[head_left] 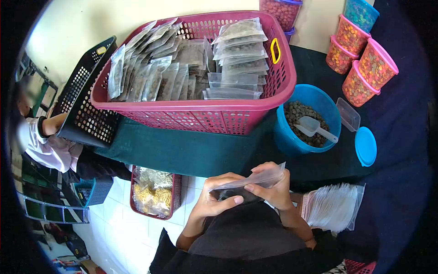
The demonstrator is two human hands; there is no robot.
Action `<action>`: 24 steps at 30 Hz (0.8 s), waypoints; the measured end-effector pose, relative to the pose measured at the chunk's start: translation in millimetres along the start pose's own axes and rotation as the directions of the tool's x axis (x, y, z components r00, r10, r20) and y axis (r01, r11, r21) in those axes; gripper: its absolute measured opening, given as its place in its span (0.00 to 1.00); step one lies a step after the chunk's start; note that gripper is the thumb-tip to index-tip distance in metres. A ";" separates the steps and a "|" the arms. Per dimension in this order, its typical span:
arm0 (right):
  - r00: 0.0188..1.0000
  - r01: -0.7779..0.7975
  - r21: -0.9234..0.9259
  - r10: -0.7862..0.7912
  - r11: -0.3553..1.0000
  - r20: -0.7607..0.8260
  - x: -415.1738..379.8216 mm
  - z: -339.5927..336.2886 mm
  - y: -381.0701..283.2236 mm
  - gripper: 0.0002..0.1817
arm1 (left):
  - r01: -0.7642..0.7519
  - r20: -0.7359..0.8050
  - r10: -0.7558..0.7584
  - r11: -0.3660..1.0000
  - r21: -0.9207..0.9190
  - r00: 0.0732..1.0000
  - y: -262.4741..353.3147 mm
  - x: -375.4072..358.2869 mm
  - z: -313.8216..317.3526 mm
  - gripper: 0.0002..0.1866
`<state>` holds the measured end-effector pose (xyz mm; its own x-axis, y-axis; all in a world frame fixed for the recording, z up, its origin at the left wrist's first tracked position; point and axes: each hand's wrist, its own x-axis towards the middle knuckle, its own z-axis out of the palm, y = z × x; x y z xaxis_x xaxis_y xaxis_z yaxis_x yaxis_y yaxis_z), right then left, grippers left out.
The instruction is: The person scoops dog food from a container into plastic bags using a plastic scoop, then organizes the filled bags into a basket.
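Observation:
Close in front of my body, a clear plastic zip pouch [244, 183] with something dark in its lower part is stretched between both hands. My left hand [213, 197] grips its left end, thumb along the near side. At the other end, my right hand [277, 189] pinches the pouch near its upper edge, thumb pressed on the plastic. Beyond my right hand stands a blue bucket [284, 145] of brown pellets [299, 111], with a clear scoop [310, 125] lying on them. A stack of flat clear bags [335, 205] sits right of my right forearm.
A large maroon basket [191, 106] of filled pouches [239, 50] stands on the green-covered table [182, 153]. Pink-lidded tubs [376, 64], a blue lid [366, 146] and a clear container [348, 114] are at right. Another person's arm [54, 123] reaches to a black basket [93, 118].

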<state>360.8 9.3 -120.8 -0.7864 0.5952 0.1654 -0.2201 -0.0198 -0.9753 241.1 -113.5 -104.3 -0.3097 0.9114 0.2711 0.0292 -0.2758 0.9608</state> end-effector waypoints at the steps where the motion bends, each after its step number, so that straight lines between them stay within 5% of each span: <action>1: 1.000 0.014 0.015 -0.014 1.000 -0.014 0.4 4.3 2.2 0.18 | 0.000 0.005 0.000 1.000 0.002 1.000 -1.1 -1.6 -4.2 0.12; 8: 0.997 0.069 0.019 -0.069 0.997 -0.032 1.7 28.2 6.3 0.17 | -0.004 0.088 0.004 1.000 0.003 0.996 -5.1 -11.8 -30.3 0.11; 12: 0.992 0.121 0.024 -0.120 0.992 -0.032 2.6 39.5 9.3 0.13 | 0.010 0.119 0.014 0.980 -0.201 0.993 -8.3 -15.7 -34.6 0.07; 14: 0.987 0.154 0.021 -0.153 0.988 -0.054 6.5 41.2 10.5 0.11 | 0.196 -0.061 -0.231 0.916 -0.350 0.971 -10.4 -18.0 -35.2 0.04; 16: 0.989 0.149 0.040 -0.149 0.988 -0.002 10.1 37.8 9.9 0.05 | 0.209 -0.095 -0.250 0.926 -0.315 0.963 -9.9 -16.7 -37.8 0.03; 19: 0.992 0.126 0.069 -0.126 0.990 -0.010 10.7 31.3 4.9 0.04 | 0.002 -0.335 -0.060 0.985 -0.171 0.940 -9.9 -14.2 -40.6 0.01; 24: 0.995 0.088 0.072 -0.091 0.993 0.043 11.0 24.7 3.8 0.05 | -0.053 -0.359 0.045 0.999 -0.014 0.932 -10.7 -16.7 -50.5 0.02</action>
<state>337.1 -4.1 -119.1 -0.7868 0.5598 0.2600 -0.3297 -0.0251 -0.9438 197.9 -141.2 -122.1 -0.6288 0.7276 0.2745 0.0327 -0.3279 0.9441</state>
